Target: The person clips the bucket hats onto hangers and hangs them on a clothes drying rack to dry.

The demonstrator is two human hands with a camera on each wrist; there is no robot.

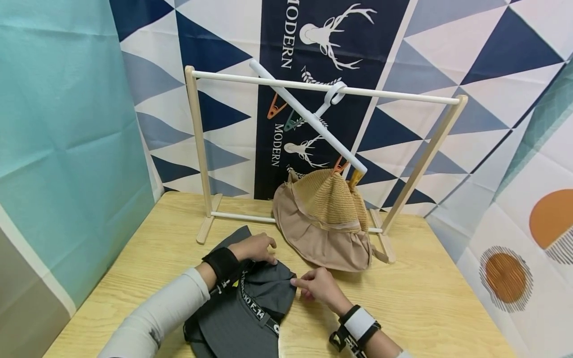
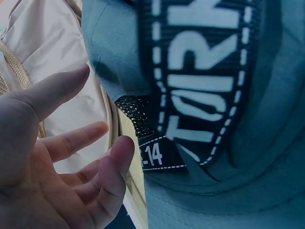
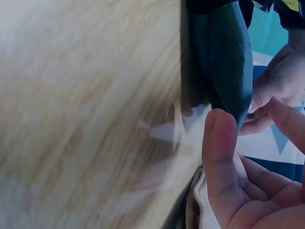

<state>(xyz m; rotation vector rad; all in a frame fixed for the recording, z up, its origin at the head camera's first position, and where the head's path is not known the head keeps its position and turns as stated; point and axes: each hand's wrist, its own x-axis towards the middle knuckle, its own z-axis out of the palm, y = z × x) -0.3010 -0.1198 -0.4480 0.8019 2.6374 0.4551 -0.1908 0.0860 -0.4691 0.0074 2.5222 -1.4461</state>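
Observation:
A dark grey brimmed hat (image 1: 264, 293) with a black lettered band lies on the table. My left hand (image 1: 255, 247) is over the far side of its crown; in the left wrist view that hand (image 2: 71, 157) has loosely bent, spread fingers beside the hat (image 2: 267, 124), with nothing gripped. At the crown's right edge is my right hand (image 1: 322, 288), a fingertip at the fabric. In the right wrist view, the thumb and finger of this hand (image 3: 257, 181) stand apart near the hat's edge (image 3: 228, 67). Whether that fingertip presses the fabric is unclear.
Behind the hat stands a rack (image 1: 380, 93) with white bars and wooden legs. A white hanger (image 1: 309, 117) hangs tilted on it. Orange and yellow clips (image 1: 355, 178) hold a tan hat (image 1: 322, 223) from its low end. Orange and green clips (image 1: 291, 122) hang nearer its high end.

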